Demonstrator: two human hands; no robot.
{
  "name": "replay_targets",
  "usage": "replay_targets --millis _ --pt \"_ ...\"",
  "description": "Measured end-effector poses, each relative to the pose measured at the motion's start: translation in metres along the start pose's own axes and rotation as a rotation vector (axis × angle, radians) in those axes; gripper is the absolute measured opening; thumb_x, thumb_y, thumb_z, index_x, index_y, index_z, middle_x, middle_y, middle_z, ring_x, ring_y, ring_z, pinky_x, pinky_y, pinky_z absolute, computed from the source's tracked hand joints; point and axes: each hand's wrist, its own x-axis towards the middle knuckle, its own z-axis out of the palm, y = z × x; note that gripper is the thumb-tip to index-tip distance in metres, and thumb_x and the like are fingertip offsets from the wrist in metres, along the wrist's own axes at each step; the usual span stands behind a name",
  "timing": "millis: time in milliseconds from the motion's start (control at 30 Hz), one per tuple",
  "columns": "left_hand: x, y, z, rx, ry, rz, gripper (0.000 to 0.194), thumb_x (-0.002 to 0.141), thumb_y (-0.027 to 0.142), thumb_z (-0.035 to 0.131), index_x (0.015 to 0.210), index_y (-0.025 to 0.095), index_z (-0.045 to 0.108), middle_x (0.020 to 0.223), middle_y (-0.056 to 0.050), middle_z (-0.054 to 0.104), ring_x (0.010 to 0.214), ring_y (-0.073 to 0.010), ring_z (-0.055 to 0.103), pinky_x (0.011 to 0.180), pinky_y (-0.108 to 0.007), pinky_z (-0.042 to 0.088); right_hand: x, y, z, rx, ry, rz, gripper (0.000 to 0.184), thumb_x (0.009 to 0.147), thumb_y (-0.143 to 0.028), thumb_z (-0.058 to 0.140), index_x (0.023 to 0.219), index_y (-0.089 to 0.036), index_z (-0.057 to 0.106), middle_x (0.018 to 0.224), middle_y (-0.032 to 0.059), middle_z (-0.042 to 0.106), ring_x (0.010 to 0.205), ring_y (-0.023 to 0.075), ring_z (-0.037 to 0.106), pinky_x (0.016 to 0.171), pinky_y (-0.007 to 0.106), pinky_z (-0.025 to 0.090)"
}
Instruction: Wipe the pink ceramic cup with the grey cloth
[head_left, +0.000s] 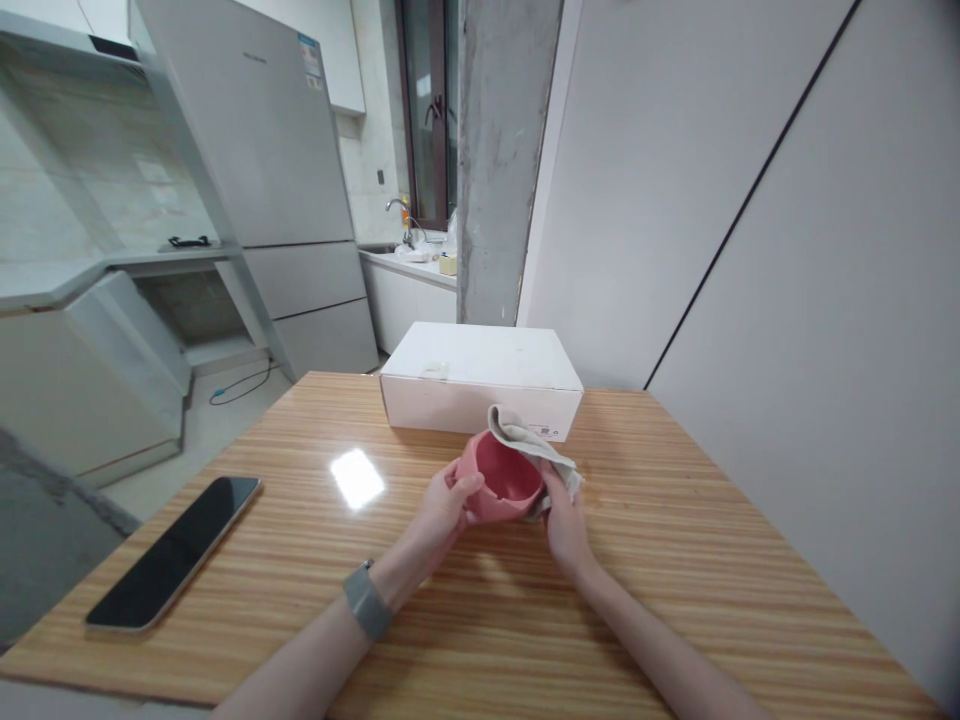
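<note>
A pink bowl-like container (487, 508) with a notch in its rim is tilted so its inside faces me, above the wooden table. My left hand (444, 505) is closed on its left side, thumb over the rim. On the other side, my right hand (564, 515) grips a light grey cloth (525, 440) against the container's right side. Part of the cloth stands up over the far rim, and some of it hangs below near my fingers. The fingertips of my right hand are partly hidden by the cloth.
Behind the container, a white box (480, 400) stands on the wooden table (675, 560). A black phone (176, 550) lies at the table's left. A white wall panel (787, 300) borders the right side. Beyond are a fridge (292, 160) and a sink counter (412, 290).
</note>
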Motion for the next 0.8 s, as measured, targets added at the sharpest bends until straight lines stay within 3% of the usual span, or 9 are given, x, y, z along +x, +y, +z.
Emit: replay_targets --millis 100,200,267,433,600,800 --pt "-0.001 0.002 0.003 -0.044 -0.066 -0.015 0.054 0.068 0.031 0.073 0.117 0.016 0.056 0.116 -0.013 0.065 0.101 -0.0254 0.064 0.081 -0.035 0.053 -0.001 0.002 -0.001 0.007 0.007 -0.03 0.03 0.076 -0.042 0.064 0.099 -0.024 0.07 0.109 0.001 0.07 0.116 0.024 0.055 0.107 0.039 0.032" --pt "0.002 0.004 -0.001 0.011 -0.037 -0.21 0.05 0.076 0.051 0.061 0.109 0.013 0.061 0.095 -0.012 0.07 0.078 -0.0215 0.068 0.066 -0.032 0.056 0.008 0.005 -0.011 0.009 0.041 0.031 0.033 0.075 -0.044 0.065 0.1 -0.023 0.07 0.105 0.0016 0.071 0.11 0.0257 0.059 0.104 0.041 0.036" --pt "0.003 0.004 -0.006 0.061 -0.021 -0.309 0.055 0.077 0.061 0.054 0.1 0.012 0.064 0.079 -0.009 0.069 0.062 -0.0183 0.066 0.057 -0.032 0.056 0.015 0.008 -0.019 0.038 -0.011 0.133 0.036 0.073 -0.045 0.066 0.1 -0.021 0.07 0.1 0.0022 0.073 0.105 0.0266 0.061 0.1 0.041 0.039" --pt "0.005 0.003 -0.017 0.089 -0.089 -0.417 0.048 0.078 0.057 0.055 0.096 0.013 0.065 0.069 -0.005 0.067 0.055 -0.0175 0.063 0.051 -0.032 0.055 0.023 0.015 -0.027 0.045 -0.131 0.305 0.033 0.067 -0.046 0.071 0.087 -0.019 0.072 0.086 0.0041 0.074 0.09 0.0293 0.066 0.089 0.042 0.047" --pt "0.005 0.003 -0.018 0.115 -0.039 -0.305 0.039 0.076 0.048 0.057 0.09 0.012 0.063 0.065 -0.005 0.066 0.053 -0.02 0.062 0.046 -0.035 0.054 0.016 0.002 -0.018 0.017 -0.135 0.291 0.034 0.064 -0.048 0.074 0.084 -0.021 0.072 0.085 0.0024 0.074 0.09 0.0296 0.066 0.091 0.043 0.046" --pt "0.005 0.0 -0.015 0.091 0.009 -0.135 0.035 0.073 0.047 0.064 0.076 0.012 0.061 0.061 -0.003 0.063 0.049 -0.0134 0.057 0.046 -0.025 0.051 0.005 -0.014 -0.007 0.011 -0.137 0.146 0.036 0.065 -0.051 0.073 0.089 -0.025 0.073 0.098 0.0019 0.073 0.109 0.0286 0.059 0.101 0.04 0.04"
